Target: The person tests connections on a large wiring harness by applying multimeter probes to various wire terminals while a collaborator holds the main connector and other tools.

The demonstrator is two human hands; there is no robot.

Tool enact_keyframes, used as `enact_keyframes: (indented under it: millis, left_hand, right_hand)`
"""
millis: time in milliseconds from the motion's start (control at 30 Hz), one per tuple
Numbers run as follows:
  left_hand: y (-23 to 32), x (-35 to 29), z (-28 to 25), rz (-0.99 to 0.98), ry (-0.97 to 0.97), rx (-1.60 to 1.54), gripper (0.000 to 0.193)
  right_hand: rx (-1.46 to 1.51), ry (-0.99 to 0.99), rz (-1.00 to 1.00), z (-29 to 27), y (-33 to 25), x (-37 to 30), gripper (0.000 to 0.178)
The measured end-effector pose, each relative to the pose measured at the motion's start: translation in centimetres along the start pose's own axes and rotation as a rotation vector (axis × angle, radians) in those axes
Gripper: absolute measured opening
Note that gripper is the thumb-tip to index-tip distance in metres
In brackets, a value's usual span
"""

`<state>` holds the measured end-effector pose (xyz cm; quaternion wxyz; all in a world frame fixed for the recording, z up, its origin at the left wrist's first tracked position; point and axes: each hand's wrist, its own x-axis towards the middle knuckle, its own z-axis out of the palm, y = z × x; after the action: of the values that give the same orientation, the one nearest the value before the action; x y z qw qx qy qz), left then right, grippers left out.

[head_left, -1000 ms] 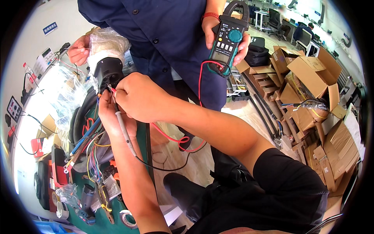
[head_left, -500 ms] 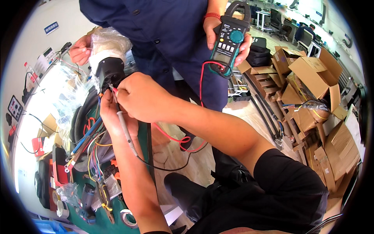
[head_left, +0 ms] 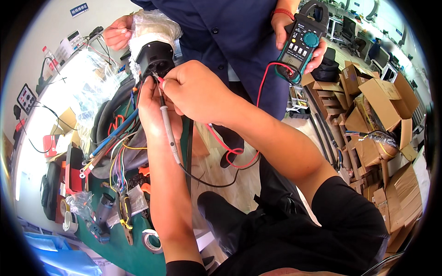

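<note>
A black round connector (head_left: 155, 56) with sockets in its face sits in front of me, its back wrapped in white foam and clear film (head_left: 159, 28). Just under it, my left hand (head_left: 155, 112) is closed around a grey test probe (head_left: 168, 129), which lies along the palm with its tip at the sockets. My right hand (head_left: 198, 92) pinches a red test probe (head_left: 160, 79) against the same face; fingers hide most of it. Red and black leads run to a clamp meter (head_left: 299, 46), held up by a co-worker's hand (head_left: 317, 55). Their other hand (head_left: 117, 33) is beside the wrapping.
On the green bench (head_left: 133, 257) at left lie pliers (head_left: 125, 218), a tape roll (head_left: 152, 241), a cordless tool (head_left: 102, 216) and bundled wires (head_left: 120, 170). The leads hang in a loop (head_left: 237, 158) beside my arms. Open cardboard boxes (head_left: 382, 99) are piled at right.
The whole view has shifted, so the bench and connector appear farther right. Both my hands stay at the connector face with the probes, and the co-worker still holds the meter.
</note>
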<state>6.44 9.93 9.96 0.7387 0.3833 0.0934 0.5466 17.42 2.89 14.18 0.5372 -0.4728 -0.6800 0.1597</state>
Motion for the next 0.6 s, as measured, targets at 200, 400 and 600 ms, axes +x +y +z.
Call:
enact_keyframes:
  millis: [200, 400, 600]
  left_hand:
    - [-0.2, 0.9, -1.3, 0.01, -0.033, 0.02, 0.033]
    - [-0.1, 0.5, -0.4, -0.002, -0.018, 0.016, 0.036]
    - [-0.3, 0.5, -0.6, 0.0, -0.013, 0.023, 0.035]
  right_hand:
    - [0.035, 0.003, 0.011, -0.1, -0.2, 0.0, 0.032]
    - [0.027, -0.004, 0.066, 0.0, -0.5, 0.0, 0.029]
    - [0.008, -0.019, 0.085, -0.1, -0.5, 0.0, 0.029]
